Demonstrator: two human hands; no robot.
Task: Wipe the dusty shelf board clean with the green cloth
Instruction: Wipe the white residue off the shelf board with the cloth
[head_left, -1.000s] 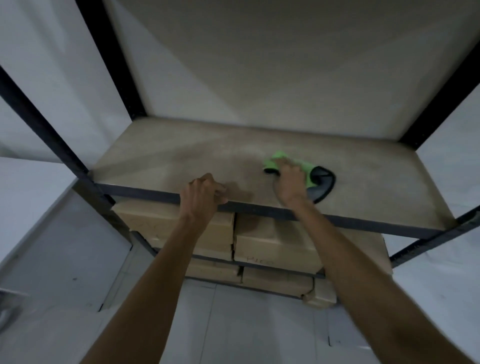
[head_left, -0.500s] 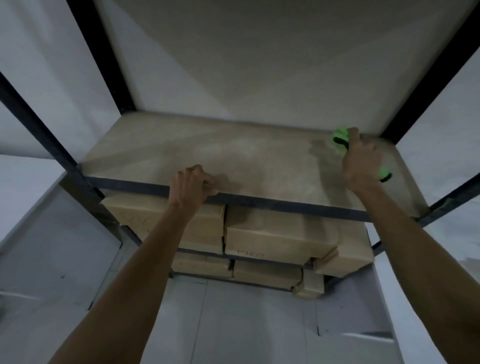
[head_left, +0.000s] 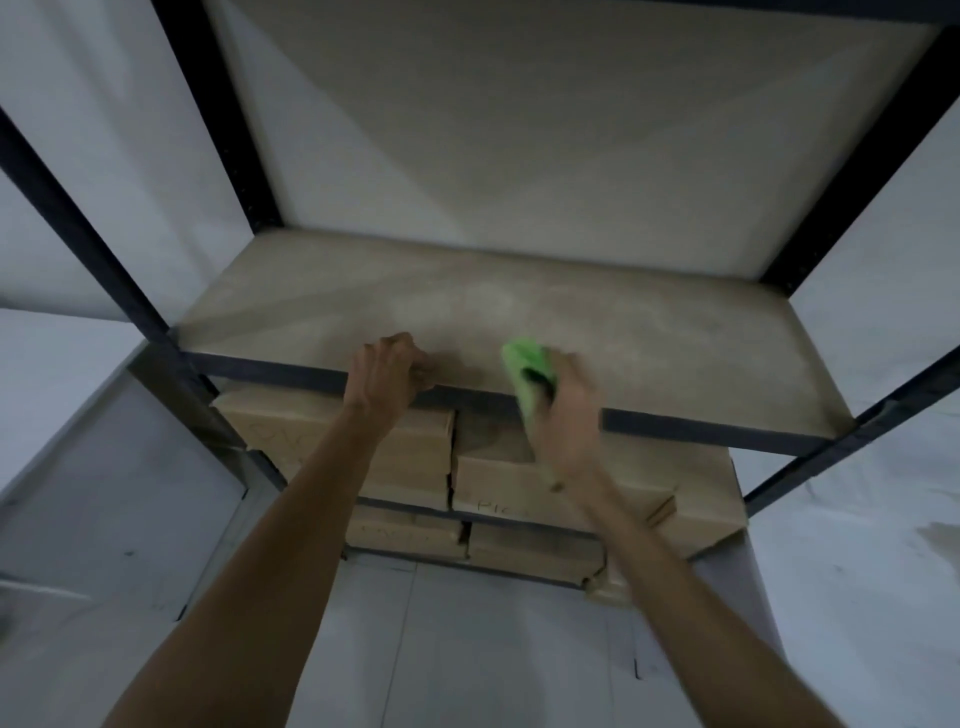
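From my feed, the right hand (head_left: 566, 415) has swept off the rear right corner of the shelf board (head_left: 649, 338), where it was half a second ago, and come to the board's front edge near the middle. A second ago it lay mid-board, further in from that edge. The green cloth (head_left: 519, 356) came with it and now hangs partly over the dark front rail (head_left: 701, 428). The hand is now just right of the left hand (head_left: 387, 374), and shows blurred.

Dim, soft footage — right hand (head_left: 563, 415) motion-blurred.
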